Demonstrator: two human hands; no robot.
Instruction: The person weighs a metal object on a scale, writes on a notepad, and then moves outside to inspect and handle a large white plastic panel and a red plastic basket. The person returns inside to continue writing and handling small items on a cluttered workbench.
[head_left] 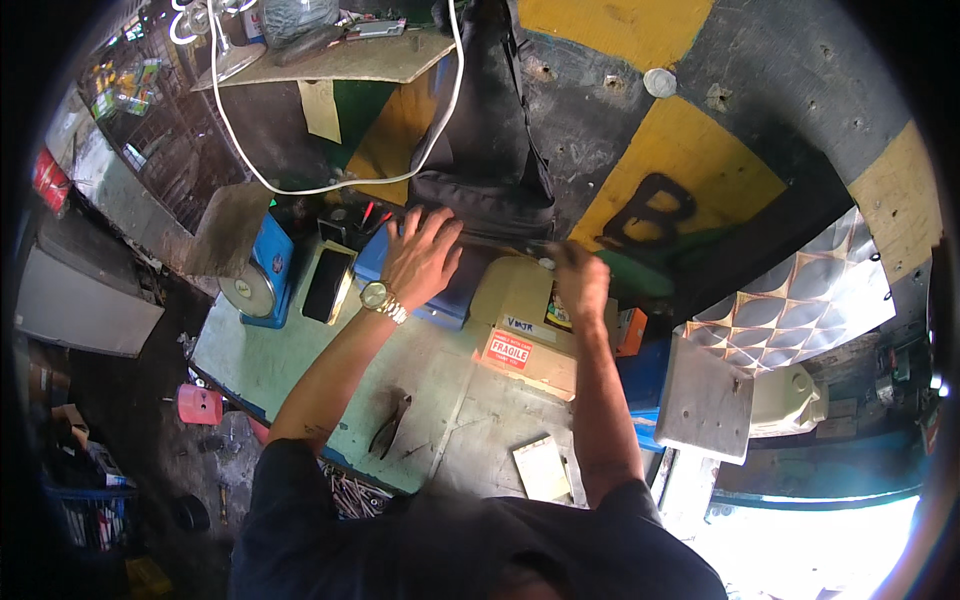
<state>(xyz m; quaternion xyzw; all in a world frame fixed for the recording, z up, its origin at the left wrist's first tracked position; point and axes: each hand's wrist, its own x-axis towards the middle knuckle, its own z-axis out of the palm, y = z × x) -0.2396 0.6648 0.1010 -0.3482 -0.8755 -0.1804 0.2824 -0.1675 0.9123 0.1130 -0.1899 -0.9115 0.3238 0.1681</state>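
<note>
Two hands, well apart: left hand (422,262) splayed over the blue case (455,298), right hand (583,285) curled by the cardboard box (512,297), grip unclear, near the counter's (435,375) back edge. Probably mid-reach; next needs steady fingers imo.

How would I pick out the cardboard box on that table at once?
Start from the black-and-yellow wall, then the pale green table below it. Toward the table's wall side, the cardboard box sits just right of the blue case by the left hand. Its brown cardboard and red-and-white sticker set it apart from that blue neighbour.
</note>
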